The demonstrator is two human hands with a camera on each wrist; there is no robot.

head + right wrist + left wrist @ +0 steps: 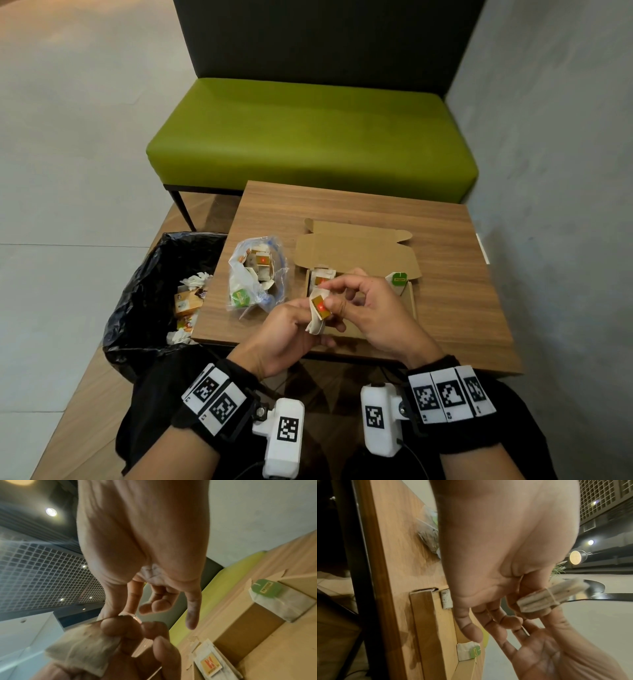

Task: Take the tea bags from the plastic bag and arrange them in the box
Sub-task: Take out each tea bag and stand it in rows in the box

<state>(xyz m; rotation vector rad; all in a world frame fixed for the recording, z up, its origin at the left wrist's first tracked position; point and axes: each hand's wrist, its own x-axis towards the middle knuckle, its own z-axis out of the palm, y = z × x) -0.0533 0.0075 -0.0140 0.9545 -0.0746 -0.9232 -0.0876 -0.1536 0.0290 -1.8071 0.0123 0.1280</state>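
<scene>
A yellow-tagged tea bag (319, 310) is pinched between the left hand (279, 337) and the right hand (371, 313), fingers curled on it, just above the open box (409, 301). The plastic bag (255, 277) is seen left of the box, on the table (445, 240).

Wood-grain tabletop (445, 240) stands before a green upholstered bench (308, 137) with a dark backrest (325, 37). Grey wall (555, 137) to the right; pale tiled floor (68, 137) to the left. Black-lined waste bin (144, 274) beside the tabletop. Grid ceiling (42, 563) with recessed spotlights (51, 512) lit.
</scene>
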